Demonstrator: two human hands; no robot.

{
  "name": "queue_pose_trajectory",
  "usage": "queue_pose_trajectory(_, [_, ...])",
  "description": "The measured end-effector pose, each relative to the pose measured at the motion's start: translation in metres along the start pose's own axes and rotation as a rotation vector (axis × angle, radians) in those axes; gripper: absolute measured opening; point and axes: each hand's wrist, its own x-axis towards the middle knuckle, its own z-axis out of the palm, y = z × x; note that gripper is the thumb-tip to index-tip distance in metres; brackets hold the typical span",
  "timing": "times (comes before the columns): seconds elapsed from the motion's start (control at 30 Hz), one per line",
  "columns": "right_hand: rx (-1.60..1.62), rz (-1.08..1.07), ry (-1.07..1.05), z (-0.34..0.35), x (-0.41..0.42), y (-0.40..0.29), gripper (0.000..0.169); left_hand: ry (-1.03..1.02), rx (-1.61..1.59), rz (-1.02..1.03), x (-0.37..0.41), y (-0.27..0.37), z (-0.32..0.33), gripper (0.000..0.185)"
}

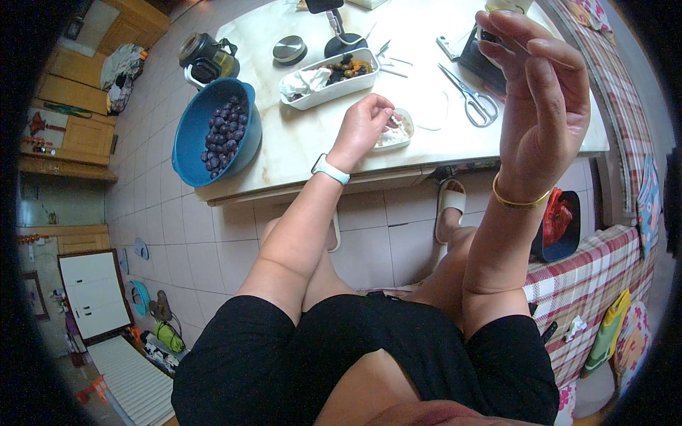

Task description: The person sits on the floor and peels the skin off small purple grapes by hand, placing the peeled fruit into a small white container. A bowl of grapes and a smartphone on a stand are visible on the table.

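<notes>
My left hand (pixel 367 121), with a pale watch band at its wrist, reaches its bent fingers into a small white dish (pixel 397 132) of white bits at the table's near edge. Whether the fingertips pinch anything is hidden. Raised at the right, close to the camera, is my right hand (pixel 543 96), wearing a gold bangle; its fingers are curled. A thin pale line, perhaps thread, crosses near its fingertips, and I cannot tell if it is held. Scissors (pixel 471 98) and a thin pale loop (pixel 446 112) lie between the hands.
A blue basin (pixel 184 141) of dark round fruit sits at the table's left edge. Behind my left hand stands a white oblong box (pixel 330 95) holding crumpled tissue and dark and orange pieces. A glass jug (pixel 226 64), round metal lid (pixel 289 49) and phone stand (pixel 343 45) are farther back.
</notes>
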Motion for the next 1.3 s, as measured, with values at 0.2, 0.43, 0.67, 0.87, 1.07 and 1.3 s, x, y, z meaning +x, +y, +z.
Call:
queue_pose_trajectory(0.2, [-0.008,-0.008,0.004,0.000,0.000,0.001,0.022,0.004,-0.027,0.000,0.002,-0.007,-0.002,0.013])
queue_pose_trajectory(0.43, [-0.016,-0.005,0.002,0.002,-0.001,0.000,0.021,0.019,-0.030,0.022,0.003,-0.009,-0.004,0.014])
queue_pose_trajectory(0.67, [-0.033,-0.008,-0.008,0.002,-0.001,0.001,0.021,0.046,0.062,0.084,0.003,-0.013,-0.007,0.012])
queue_pose_trajectory(0.87, [-0.015,-0.003,0.001,0.004,0.000,0.000,0.022,0.044,0.217,0.139,-0.001,-0.006,-0.009,0.007])
queue_pose_trajectory(1.07, [0.002,-0.009,-0.006,0.002,0.000,0.001,0.021,0.013,0.338,0.168,-0.006,0.002,-0.009,0.011])
queue_pose_trajectory(1.3, [-0.015,0.008,0.031,0.007,0.000,-0.001,0.021,-0.015,0.389,0.229,-0.007,0.001,-0.006,0.015])
